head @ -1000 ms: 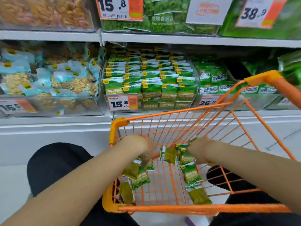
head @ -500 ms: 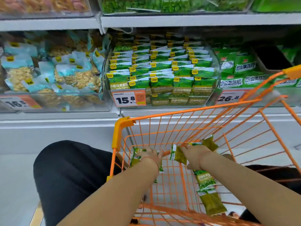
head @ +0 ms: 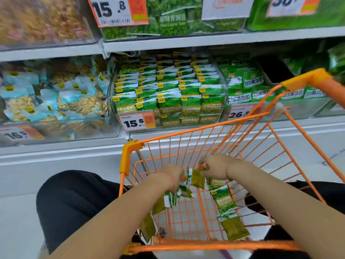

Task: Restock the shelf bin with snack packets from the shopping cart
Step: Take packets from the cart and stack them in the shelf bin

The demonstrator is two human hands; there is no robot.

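At the far left of the shelf sits a clear bin of pale blue nut packets (head: 56, 101), no part of this job as far as I can judge; next to it, above the 15.8 price tag (head: 137, 122), stands the shelf bin (head: 223, 86), already lined with neat rows of green snack packets reaching nearly to its front wall, so it looks close to full, though how deep the back rows run I cannot tell; below it the orange shopping cart (head: 130, 152) is open towards the camera; inside it the left hand (head: 172, 175) is curled round a cluster of packets (head: 171, 200) that dangle beneath the wrist; between the two hands one olive-green packet (head: 195, 178) is held up, seemingly pinched from the right; the right hand (head: 214, 166) is closed on the top of a hanging strip of packets (head: 226, 212) that trails down towards the cart's near rim; to the right, another bin of green bags (head: 244, 85) carries a 26.8 tag; by my reading the gathering is done and the lift to the shelf remains; the cart floor shows little stock beyond what the hands hold, so this may be among the last loads.
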